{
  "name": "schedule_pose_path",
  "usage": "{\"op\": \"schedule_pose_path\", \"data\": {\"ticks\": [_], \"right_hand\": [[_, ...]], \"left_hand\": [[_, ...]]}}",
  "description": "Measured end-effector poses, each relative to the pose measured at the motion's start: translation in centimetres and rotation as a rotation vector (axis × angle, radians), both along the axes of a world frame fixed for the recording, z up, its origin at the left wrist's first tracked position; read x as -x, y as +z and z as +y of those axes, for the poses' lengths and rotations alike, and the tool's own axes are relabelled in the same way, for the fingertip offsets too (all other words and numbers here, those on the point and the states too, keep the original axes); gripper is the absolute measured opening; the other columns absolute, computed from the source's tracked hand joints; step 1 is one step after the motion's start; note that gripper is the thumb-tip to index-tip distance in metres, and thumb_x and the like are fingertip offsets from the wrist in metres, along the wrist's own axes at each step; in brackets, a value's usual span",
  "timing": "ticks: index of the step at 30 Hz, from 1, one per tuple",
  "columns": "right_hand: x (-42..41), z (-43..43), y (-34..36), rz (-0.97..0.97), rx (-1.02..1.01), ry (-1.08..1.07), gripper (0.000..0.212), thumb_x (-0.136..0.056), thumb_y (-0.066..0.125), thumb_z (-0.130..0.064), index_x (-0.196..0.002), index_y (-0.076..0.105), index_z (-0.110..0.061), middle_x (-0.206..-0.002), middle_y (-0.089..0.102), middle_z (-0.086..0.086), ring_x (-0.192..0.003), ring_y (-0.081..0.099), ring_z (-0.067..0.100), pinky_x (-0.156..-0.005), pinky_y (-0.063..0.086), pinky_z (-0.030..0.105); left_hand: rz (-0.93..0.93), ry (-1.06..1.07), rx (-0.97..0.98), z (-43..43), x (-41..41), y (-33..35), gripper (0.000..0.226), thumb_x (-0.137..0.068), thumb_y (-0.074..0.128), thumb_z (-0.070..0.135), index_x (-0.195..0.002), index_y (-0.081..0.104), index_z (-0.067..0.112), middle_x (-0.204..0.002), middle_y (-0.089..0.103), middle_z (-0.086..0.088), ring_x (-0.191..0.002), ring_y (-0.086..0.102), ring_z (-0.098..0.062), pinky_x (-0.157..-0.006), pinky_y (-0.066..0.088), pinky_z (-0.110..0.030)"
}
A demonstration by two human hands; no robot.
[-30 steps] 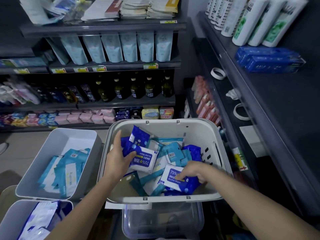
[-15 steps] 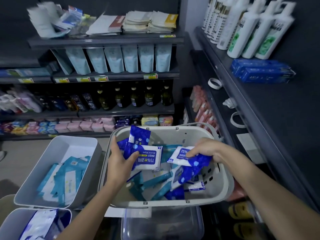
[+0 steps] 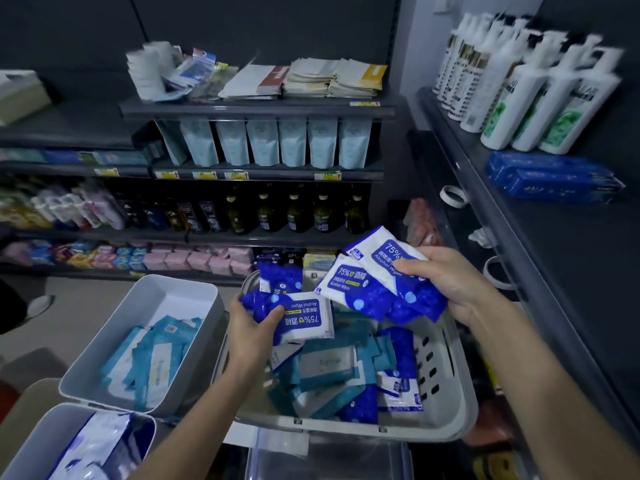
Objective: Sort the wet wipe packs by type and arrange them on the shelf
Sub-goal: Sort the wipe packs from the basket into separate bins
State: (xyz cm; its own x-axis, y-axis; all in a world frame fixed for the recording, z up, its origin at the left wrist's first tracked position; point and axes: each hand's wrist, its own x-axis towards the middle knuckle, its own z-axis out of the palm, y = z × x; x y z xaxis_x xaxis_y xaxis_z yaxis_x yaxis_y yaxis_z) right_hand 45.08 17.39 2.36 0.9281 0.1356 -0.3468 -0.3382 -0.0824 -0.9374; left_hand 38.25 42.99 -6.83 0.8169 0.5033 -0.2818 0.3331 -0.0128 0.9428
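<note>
Blue alcohol wipe packs (image 3: 356, 289) fill both my hands above the white basket (image 3: 460, 403). My right hand (image 3: 450, 282) pinches 2 of them between thumb and curled fingers, raised toward the dark shelf (image 3: 554, 271) on my right. My left hand (image 3: 254, 327) grips another pack (image 3: 304, 318), thumb across its face, forearm low over the rim. Sorting looks partly done, I judge: teal packs (image 3: 149, 362) already lie in the grey bin (image 3: 145, 296) to my left, but teal and blue ones lie mixed in the basket, and none is shelved that I can tell.
</note>
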Motion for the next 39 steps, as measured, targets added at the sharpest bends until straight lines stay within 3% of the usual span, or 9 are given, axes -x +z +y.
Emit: {"op": "schedule_pose_path", "data": {"ticks": [4, 6, 9, 14, 19, 27, 31, 35, 39], "right_hand": [[1.0, 2.7, -3.0, 0.089, -0.160, 0.034, 0.024, -0.082, 0.069, -0.006, -0.105, 0.066, -0.003, -0.092, 0.073, 0.016, -0.072, 0.070, 0.024, -0.068, 0.059, 0.037], [1.7, 3.9, -4.9, 0.115, -0.100, 0.075, 0.026, -0.080, 0.072, -0.006, -0.105, 0.065, -0.003, -0.092, 0.074, 0.014, -0.077, 0.071, 0.027, -0.075, 0.058, 0.042], [2.0, 4.4, -6.3, 0.083, -0.016, 0.074, 0.027, -0.079, 0.075, -0.009, -0.104, 0.064, -0.007, -0.090, 0.075, 0.010, -0.079, 0.073, 0.027, -0.078, 0.058, 0.044], [1.9, 5.0, -7.3, 0.126, -0.166, 0.073, 0.029, -0.082, 0.072, -0.011, -0.109, 0.060, -0.010, -0.098, 0.074, 0.009, -0.089, 0.071, 0.030, -0.085, 0.055, 0.050], [2.4, 6.8, -7.6, 0.097, -0.236, 0.047, 0.028, -0.085, 0.069, -0.013, -0.111, 0.058, -0.015, -0.099, 0.074, 0.006, -0.087, 0.072, 0.026, -0.077, 0.057, 0.044], [3.8, 12.3, -5.1, -0.069, -0.188, 0.137, 0.026, -0.087, 0.068, -0.022, -0.112, 0.061, -0.018, -0.102, 0.074, 0.003, -0.090, 0.072, 0.023, -0.080, 0.057, 0.046], [5.7, 16.6, -4.1, -0.137, -0.147, 0.178, 0.020, -0.087, 0.068, -0.019, -0.106, 0.062, -0.017, -0.101, 0.074, 0.004, -0.087, 0.072, 0.022, -0.076, 0.059, 0.041], [8.3, 21.8, -3.6, -0.181, -0.115, 0.273, 0.023, -0.087, 0.068, -0.022, -0.108, 0.061, -0.016, -0.100, 0.073, 0.002, -0.085, 0.072, 0.017, -0.070, 0.059, 0.034], [11.2, 28.0, -3.7, -0.187, -0.078, 0.390, 0.023, -0.088, 0.067, -0.025, -0.109, 0.059, -0.020, -0.101, 0.073, -0.002, -0.086, 0.072, 0.014, -0.073, 0.059, 0.034]], "left_hand": [[-0.006, 0.019, 0.210, -1.1, 0.1, 0.0, 0.035, -0.082, 0.074, 0.018, -0.109, 0.053, 0.008, -0.102, 0.070, -0.014, -0.084, 0.071, -0.027, -0.078, 0.058, -0.048], [-0.046, -0.005, 0.355, -1.8, 0.1, 0.3, 0.016, -0.087, 0.067, 0.011, -0.100, 0.060, 0.006, -0.094, 0.074, -0.016, -0.077, 0.072, -0.027, -0.071, 0.059, -0.043], [-0.041, 0.012, 0.447, -2.3, 0.5, 0.9, 0.016, -0.088, 0.066, 0.011, -0.102, 0.058, 0.007, -0.089, 0.075, -0.012, -0.075, 0.073, -0.027, -0.061, 0.060, -0.039], [-0.064, 0.022, 0.423, -2.5, 1.3, 0.7, 0.019, -0.089, 0.065, 0.013, -0.106, 0.057, 0.009, -0.097, 0.074, -0.012, -0.082, 0.072, -0.029, -0.074, 0.059, -0.044], [-0.116, 0.043, 0.411, -2.2, 2.0, 0.9, 0.030, -0.088, 0.066, 0.016, -0.115, 0.055, 0.011, -0.107, 0.072, -0.011, -0.094, 0.070, -0.032, -0.084, 0.055, -0.053], [-0.269, 0.020, 0.408, 1.8, 3.9, 3.5, 0.046, -0.075, 0.071, 0.026, -0.115, 0.057, 0.011, -0.105, 0.073, -0.008, -0.092, 0.072, -0.028, -0.072, 0.059, -0.041], [-0.277, 0.055, 0.417, 5.7, 5.7, 3.9, 0.053, -0.073, 0.080, 0.015, -0.119, 0.055, 0.008, -0.110, 0.071, -0.012, -0.097, 0.070, -0.033, -0.082, 0.056, -0.052], [-0.273, 0.219, 0.344, 10.5, 9.1, 4.1, 0.043, -0.075, 0.078, 0.008, -0.112, 0.057, 0.014, -0.104, 0.073, -0.005, -0.088, 0.072, -0.024, -0.068, 0.060, -0.039], [-0.270, 0.324, 0.299, 15.7, 13.4, 4.0, 0.037, -0.078, 0.076, 0.011, -0.109, 0.057, 0.017, -0.101, 0.074, -0.002, -0.086, 0.073, -0.024, -0.070, 0.060, -0.041]]}}
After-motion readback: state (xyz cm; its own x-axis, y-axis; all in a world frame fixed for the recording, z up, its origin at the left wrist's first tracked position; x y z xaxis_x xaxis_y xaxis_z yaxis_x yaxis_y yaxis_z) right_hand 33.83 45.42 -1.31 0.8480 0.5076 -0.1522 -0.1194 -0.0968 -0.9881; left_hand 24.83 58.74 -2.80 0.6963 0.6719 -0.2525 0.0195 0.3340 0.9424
